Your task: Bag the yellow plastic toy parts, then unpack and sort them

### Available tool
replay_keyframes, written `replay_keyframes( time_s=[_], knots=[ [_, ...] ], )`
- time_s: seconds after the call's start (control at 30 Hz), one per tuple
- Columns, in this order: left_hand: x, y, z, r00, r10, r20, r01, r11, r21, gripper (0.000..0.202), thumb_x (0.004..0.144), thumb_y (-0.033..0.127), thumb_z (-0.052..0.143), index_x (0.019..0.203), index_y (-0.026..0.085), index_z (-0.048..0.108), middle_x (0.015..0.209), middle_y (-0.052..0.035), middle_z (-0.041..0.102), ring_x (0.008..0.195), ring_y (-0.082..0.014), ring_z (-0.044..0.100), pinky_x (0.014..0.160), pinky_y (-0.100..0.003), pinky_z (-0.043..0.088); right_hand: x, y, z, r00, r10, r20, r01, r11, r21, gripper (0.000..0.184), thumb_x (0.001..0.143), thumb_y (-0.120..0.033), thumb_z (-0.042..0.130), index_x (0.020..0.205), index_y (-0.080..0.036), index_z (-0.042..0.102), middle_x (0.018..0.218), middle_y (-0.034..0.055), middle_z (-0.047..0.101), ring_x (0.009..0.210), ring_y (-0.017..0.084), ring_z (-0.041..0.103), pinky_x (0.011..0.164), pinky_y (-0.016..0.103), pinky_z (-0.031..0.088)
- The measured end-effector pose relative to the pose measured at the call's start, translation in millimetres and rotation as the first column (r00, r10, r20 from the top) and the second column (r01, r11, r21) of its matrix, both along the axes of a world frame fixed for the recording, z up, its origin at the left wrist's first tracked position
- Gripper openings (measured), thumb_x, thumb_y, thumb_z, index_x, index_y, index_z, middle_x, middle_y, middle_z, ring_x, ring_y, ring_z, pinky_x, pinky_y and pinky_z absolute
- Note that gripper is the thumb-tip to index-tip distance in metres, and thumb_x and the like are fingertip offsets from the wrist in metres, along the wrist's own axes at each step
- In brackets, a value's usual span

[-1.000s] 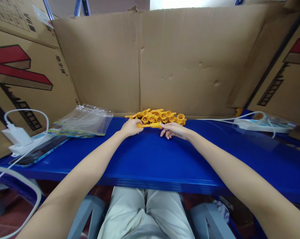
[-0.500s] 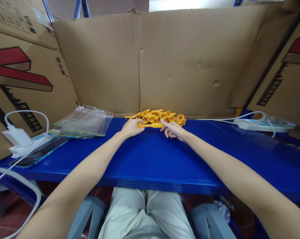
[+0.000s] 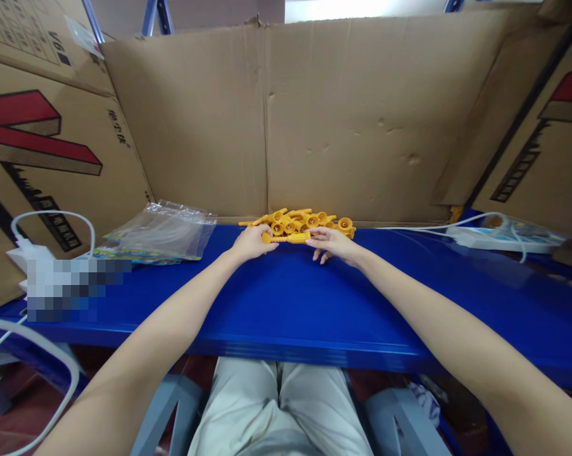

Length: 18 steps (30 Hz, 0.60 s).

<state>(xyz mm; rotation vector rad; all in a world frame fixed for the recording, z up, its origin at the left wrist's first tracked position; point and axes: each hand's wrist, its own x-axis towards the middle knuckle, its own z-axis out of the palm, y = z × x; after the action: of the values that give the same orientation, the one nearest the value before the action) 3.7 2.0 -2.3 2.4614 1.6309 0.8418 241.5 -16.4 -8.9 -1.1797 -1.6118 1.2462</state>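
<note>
A heap of small yellow plastic pieces (image 3: 309, 221) lies at the back of the blue table (image 3: 286, 304), against the cardboard wall. In front of the heap a yellow rod-shaped piece (image 3: 286, 238) lies crosswise between my hands. My left hand (image 3: 253, 242) is closed on its left end. My right hand (image 3: 332, 243) pinches its right end with thumb and forefinger, the other fingers loosely curled down on the table.
A stack of clear plastic bags (image 3: 159, 231) lies at the back left. A white charger and cable (image 3: 38, 253) sit at the far left. A white power strip with cables (image 3: 495, 235) lies at the right. Cardboard walls (image 3: 352, 114) enclose the table on three sides.
My right hand has shifted slightly at the rod's right end. The left hand and the rod stay almost where they were.
</note>
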Motion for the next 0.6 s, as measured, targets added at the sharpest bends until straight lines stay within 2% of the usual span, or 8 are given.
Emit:
replay_keyframes(
  time_s=[0.17, 0.3, 0.47, 0.6],
  knots=[
    [0.7, -0.4, 0.9, 1.000, -0.006, -0.005, 0.006, 1.000, -0.010, 0.027, 0.069, 0.039, 0.069, 0.087, 0.020, 0.061, 0.061, 0.0020, 0.062, 0.060, -0.0159, 0.060, 0.058, -0.025, 0.038, -0.9, 1.3, -0.4, 1.000, 0.000, -0.018, 0.000, 1.000, -0.016, 0.023, 0.085, -0.031, 0.064, 0.098, -0.013, 0.059, 0.093, 0.0103, 0.070, 0.046, 0.006, 0.057, 0.036, 0.017, 0.047],
    [2.2, -2.3, 1.6, 1.000, -0.022, -0.007, 0.022, 1.000, 0.004, 0.027, 0.070, 0.040, 0.069, 0.087, 0.020, 0.062, 0.061, 0.0022, 0.062, 0.058, -0.0147, 0.058, 0.057, -0.025, 0.037, -2.0, -1.8, 2.1, 1.000, -0.013, -0.004, 0.013, 0.999, -0.034, 0.030, 0.087, -0.042, 0.059, 0.079, -0.014, 0.055, 0.072, 0.0065, 0.068, 0.039, 0.005, 0.052, 0.033, 0.015, 0.041],
    [4.0, -5.3, 2.6, 0.999, -0.033, -0.001, 0.033, 0.999, 0.015, 0.026, 0.070, 0.039, 0.069, 0.087, 0.019, 0.062, 0.058, 0.0031, 0.061, 0.056, -0.0140, 0.056, 0.057, -0.025, 0.036, -5.4, -4.2, 3.3, 0.996, -0.060, 0.065, 0.062, 0.997, -0.035, 0.039, 0.090, -0.051, 0.049, 0.078, -0.014, 0.054, 0.058, 0.0035, 0.063, 0.030, 0.004, 0.043, 0.026, 0.015, 0.029],
    [3.6, -4.8, 2.0, 0.999, -0.042, 0.020, 0.042, 0.999, 0.013, 0.025, 0.070, 0.039, 0.068, 0.085, 0.020, 0.061, 0.058, 0.0034, 0.061, 0.055, -0.0134, 0.056, 0.056, -0.024, 0.035, -5.2, -2.9, 3.3, 0.996, -0.062, 0.062, 0.066, 0.996, -0.055, 0.042, 0.090, -0.054, 0.046, 0.087, -0.013, 0.054, 0.059, 0.0032, 0.063, 0.028, 0.004, 0.041, 0.025, 0.016, 0.026]
  ],
)
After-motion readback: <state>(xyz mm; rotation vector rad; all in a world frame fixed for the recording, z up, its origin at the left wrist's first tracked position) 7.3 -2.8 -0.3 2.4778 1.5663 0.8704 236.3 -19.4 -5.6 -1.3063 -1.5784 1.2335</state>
